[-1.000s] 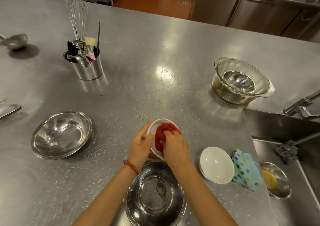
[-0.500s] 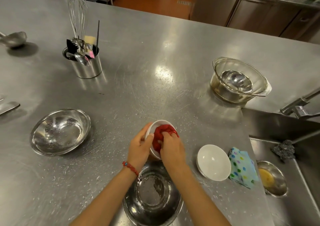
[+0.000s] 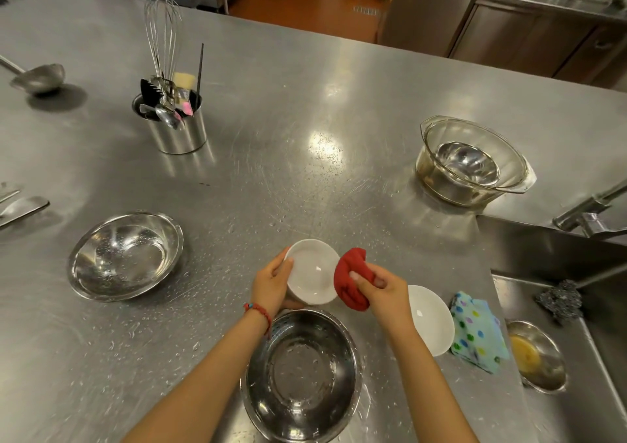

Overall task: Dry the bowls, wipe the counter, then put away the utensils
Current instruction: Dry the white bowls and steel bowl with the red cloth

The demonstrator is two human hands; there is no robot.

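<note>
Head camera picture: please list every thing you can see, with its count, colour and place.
white bowl: 1, white, held over the counter
second white bowl: 1, white, right of the hands
red cloth: 1, red, bunched at the held bowl's right rim
steel bowls: 2, silver, wet, left and near edge
glass bowl: 1, clear, far right, a steel bowl inside
utensil holder: 1, silver, far left, with whisk
ladle: 1, silver, far left edge
dotted cloth: 1, blue, by the sink
small steel dish: 1, silver, something yellow inside
scourer: 1, grey, in sink
counter: 1, steel, with droplets
left hand: holds white bowl
right hand: grips red cloth
</note>
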